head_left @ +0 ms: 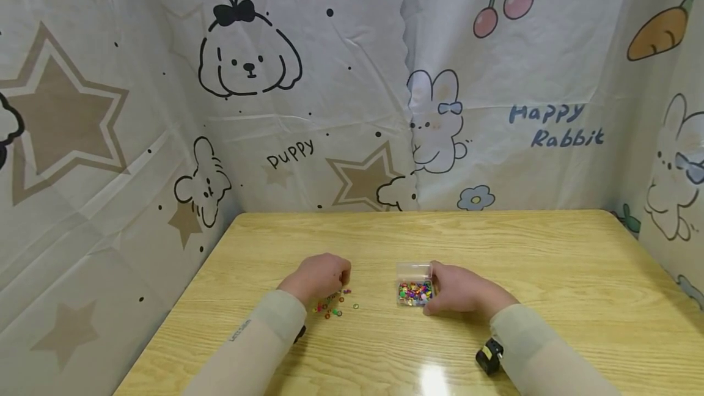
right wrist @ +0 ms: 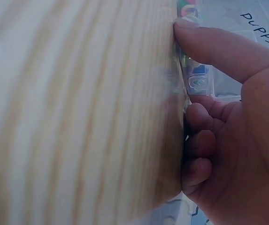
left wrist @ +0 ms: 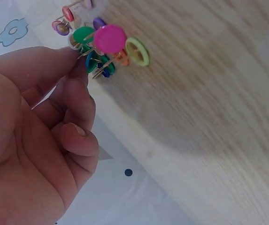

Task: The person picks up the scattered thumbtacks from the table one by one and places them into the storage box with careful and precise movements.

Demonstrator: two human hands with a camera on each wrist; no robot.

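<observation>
My left hand [head_left: 321,274] is over the left-middle of the table, beside a loose scatter of small coloured thumbtacks [head_left: 335,312]. In the left wrist view its thumb and index fingertip pinch at a green thumbtack [left wrist: 83,34] on the edge of the cluster, where a pink thumbtack [left wrist: 110,39] and several more lie. The fingertips partly hide what they pinch. To the right, my right hand [head_left: 459,289] grips the right side of a small clear plastic box [head_left: 416,305], thumb at the near corner. Its clear lid [head_left: 415,271] stands open at the back, and colourful thumbtacks fill the box.
Both hands work over a light wood-grain table [head_left: 374,353]. A printed cloth curtain [head_left: 352,78] hangs along its back and sides. One thumbtack [head_left: 355,306] lies apart from the scatter, between it and the box. A small black wrist device [head_left: 488,356] sits on the right sleeve.
</observation>
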